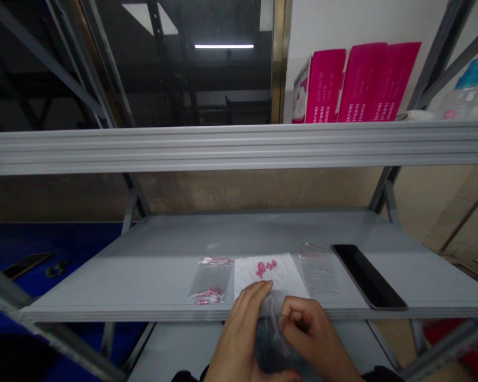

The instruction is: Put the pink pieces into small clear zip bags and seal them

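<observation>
Between my two hands is a small transparent zip bag (269,339), tilted at the shelf's front edge. My left hand (241,331) holds it from the left side, fingers stretched along it and the thumb low in front. With fingers curled in a pinch, my right hand (313,331) grips the bag's right edge near its red seal line. Just beyond my fingertips, a cluster of pink beads (261,269) lies on a white paper tissue (247,265). Left of the tissue rests another zip bag (215,273) with several pink beads inside. More transparent zip bags (318,273) lie to the right.
A black phone (368,276) lies on the right of the grey shelf (143,265). Pink boxes (362,82) and a spray bottle (464,93) stand on the upper shelf, whose metal beam (239,148) crosses in front. Another phone (27,265) rests on a blue surface at far left.
</observation>
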Demonstrator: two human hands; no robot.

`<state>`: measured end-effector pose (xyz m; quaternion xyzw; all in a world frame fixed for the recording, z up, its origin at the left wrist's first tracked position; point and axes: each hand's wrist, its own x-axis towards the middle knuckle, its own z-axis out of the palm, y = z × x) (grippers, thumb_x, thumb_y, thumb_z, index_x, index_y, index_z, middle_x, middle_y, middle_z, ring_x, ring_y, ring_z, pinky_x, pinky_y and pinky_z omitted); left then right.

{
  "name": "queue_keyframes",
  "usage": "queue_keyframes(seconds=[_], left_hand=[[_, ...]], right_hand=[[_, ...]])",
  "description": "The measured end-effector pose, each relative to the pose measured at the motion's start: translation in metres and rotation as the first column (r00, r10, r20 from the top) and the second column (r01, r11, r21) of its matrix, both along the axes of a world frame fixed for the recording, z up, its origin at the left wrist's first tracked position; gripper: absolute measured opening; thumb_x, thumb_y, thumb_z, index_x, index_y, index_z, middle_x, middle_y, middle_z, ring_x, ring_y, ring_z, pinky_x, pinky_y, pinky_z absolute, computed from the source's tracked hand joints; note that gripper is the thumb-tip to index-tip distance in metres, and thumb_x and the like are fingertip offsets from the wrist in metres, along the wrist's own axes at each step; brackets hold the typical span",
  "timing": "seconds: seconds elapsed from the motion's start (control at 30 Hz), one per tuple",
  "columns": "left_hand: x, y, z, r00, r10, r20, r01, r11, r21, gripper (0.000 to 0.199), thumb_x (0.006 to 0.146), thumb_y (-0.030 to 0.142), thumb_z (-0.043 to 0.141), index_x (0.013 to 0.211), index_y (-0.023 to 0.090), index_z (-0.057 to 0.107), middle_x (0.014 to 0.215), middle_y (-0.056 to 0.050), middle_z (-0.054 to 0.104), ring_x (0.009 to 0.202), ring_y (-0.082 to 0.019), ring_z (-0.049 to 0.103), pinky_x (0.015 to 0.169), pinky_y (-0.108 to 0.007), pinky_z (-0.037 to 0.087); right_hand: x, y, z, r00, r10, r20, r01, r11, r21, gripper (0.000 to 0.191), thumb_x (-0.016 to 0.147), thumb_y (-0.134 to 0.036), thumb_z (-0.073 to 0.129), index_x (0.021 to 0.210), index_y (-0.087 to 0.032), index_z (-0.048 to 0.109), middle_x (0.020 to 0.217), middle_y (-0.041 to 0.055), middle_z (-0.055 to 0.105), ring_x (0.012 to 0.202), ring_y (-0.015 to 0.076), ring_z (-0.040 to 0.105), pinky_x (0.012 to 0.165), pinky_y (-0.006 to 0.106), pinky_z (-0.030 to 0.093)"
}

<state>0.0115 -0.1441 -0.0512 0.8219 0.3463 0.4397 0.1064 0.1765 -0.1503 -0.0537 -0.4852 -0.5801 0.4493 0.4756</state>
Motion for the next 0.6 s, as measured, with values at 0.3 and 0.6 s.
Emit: queue_keyframes(seconds=[0.3, 0.6], left_hand=[[0.006, 0.004, -0.009, 0.997, -0.013, 0.078, 0.017, 0.998, -0.062, 0.068, 0.061, 0.012, 0.079, 0.123, 0.026, 0.055, 0.105, -0.006, 0.071, 0.095, -0.026, 0.069, 0.081, -0.04, 0.059], [0.022, 0.01, -0.045, 0.912, 0.328, 0.246, -0.321, 0.945, -0.068, 0.034, 0.075, 0.026, 0.074, 0.106, 0.02, 0.064, 0.089, -0.006, 0.075, 0.08, -0.024, 0.072, 0.072, -0.037, 0.06]], right_hand=[[0.001, 0.003, -0.007, 0.996, -0.033, 0.079, 0.035, 0.999, -0.019, 0.023, 0.067, -0.022, 0.053, 0.053, -0.024, 0.035, 0.048, -0.0085, 0.032, 0.045, 0.0087, 0.031, 0.045, 0.024, 0.023], [0.011, 0.052, -0.007, 0.877, -0.249, 0.411, 0.118, 0.941, 0.317, 0.005, 0.081, -0.019, 0.056, 0.08, -0.02, 0.061, 0.067, -0.0009, 0.057, 0.062, 0.0155, 0.054, 0.06, 0.025, 0.04]])
